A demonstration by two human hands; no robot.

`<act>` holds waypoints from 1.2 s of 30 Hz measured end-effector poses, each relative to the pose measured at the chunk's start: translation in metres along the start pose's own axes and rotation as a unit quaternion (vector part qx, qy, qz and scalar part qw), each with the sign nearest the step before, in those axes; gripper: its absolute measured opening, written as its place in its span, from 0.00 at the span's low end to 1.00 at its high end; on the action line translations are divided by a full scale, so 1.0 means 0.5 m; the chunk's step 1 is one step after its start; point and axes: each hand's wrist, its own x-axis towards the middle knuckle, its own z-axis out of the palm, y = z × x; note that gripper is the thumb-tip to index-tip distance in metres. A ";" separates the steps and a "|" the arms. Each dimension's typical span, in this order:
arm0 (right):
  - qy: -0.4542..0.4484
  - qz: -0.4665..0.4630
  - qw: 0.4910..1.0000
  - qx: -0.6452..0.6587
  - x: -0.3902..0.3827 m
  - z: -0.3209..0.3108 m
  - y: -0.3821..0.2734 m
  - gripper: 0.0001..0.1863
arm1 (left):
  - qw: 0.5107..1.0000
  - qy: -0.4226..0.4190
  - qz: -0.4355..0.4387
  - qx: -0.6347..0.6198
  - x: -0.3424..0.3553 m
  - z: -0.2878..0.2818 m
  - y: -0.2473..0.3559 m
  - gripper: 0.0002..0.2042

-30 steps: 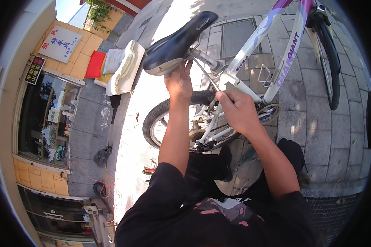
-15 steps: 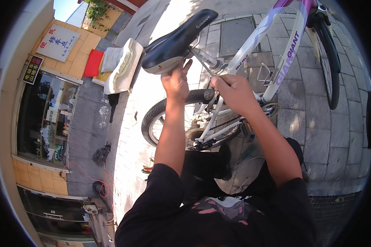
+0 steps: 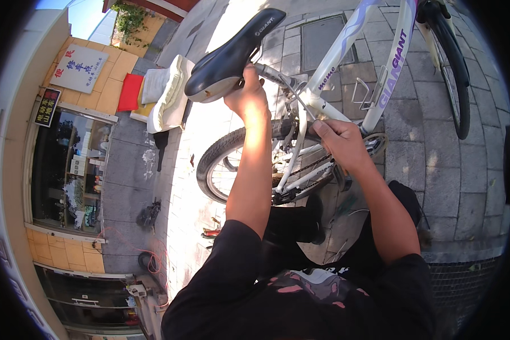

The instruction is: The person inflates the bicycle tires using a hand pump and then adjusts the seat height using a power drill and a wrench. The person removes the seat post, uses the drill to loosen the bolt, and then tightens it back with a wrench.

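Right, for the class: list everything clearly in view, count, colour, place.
bicycle: one, white and purple, top right
saddle: one, black and grey, top centre
rod: one, silvery, upper middle
bottle cage: one, pale, on bicycle
signs: at least three, white or black, left
panel: one, red, upper left
pad: one, cream, beside panel
cord: one, orange, lower left
paving: one stretch, grey, ground
grating: one, dark, lower right
left hand: one, bare, against saddle
right hand: one, bare, holding rod
sleeves: two, black, below
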 end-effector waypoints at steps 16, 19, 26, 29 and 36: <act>-0.045 -0.048 0.996 0.057 -0.023 -0.002 -0.029 0.18 | 0.933 -0.167 -0.110 -0.298 0.036 -0.106 -0.061 0.22; -0.052 -0.074 0.992 0.085 0.007 0.003 0.000 0.16 | 0.866 -0.274 -0.186 -0.374 0.081 -0.118 -0.064 0.24; -0.008 -0.089 0.991 0.101 0.169 0.042 -0.157 0.19 | 0.825 -0.388 -0.224 -0.344 0.139 -0.116 -0.071 0.33; -0.018 -0.068 0.991 0.111 0.234 0.072 -0.200 0.20 | 0.818 -0.425 -0.210 -0.326 0.169 -0.130 -0.085 0.36; -0.095 -0.084 0.992 0.018 0.315 0.094 -0.199 0.22 | 0.829 -0.374 -0.239 -0.340 0.157 -0.108 -0.086 0.40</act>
